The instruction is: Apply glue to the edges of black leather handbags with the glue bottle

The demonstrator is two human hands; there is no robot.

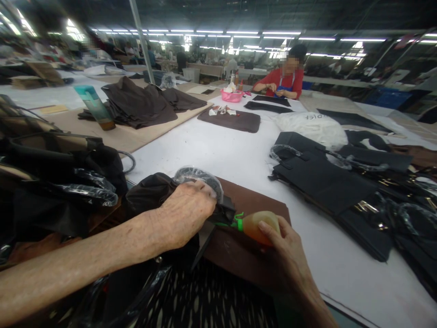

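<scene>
Hand work at the near edge of a white worktop (184, 146). Left hand (189, 212): fingers curled shut on a black bag (150, 193), just beside a handle (216, 184) wrapped in clear plastic; fingertips hidden, so exact part pinched impossible to tell. Right hand (290, 241): fingers closed around a bottle (257, 224), thumb laid along the upper side. Bottle tipped nearly level above a brown sheet (262, 196) at the near edge, amber liquid inside, green cap (240, 224) and thin spout directed left toward the bag; contact between spout and bag not possible to confirm. Below, past the near edge, dark cloth (205, 296) with pale flecks. Toward the right edge, a pile of black bags (327, 182) with plastic-wrapped handles and, behind and touching, a white bundle (307, 127) with lettering. Farther in from the near edge, a brown panel (228, 122) bearing small white scraps (221, 110); beyond, toward the far edge, a pink basket (232, 95) and a co-worker (297, 82) in red, both hands raised together. Toward the left edge, on beige board (131, 139), a leaning teal flask (94, 107) beside heaped brown fabric (139, 107).
</scene>
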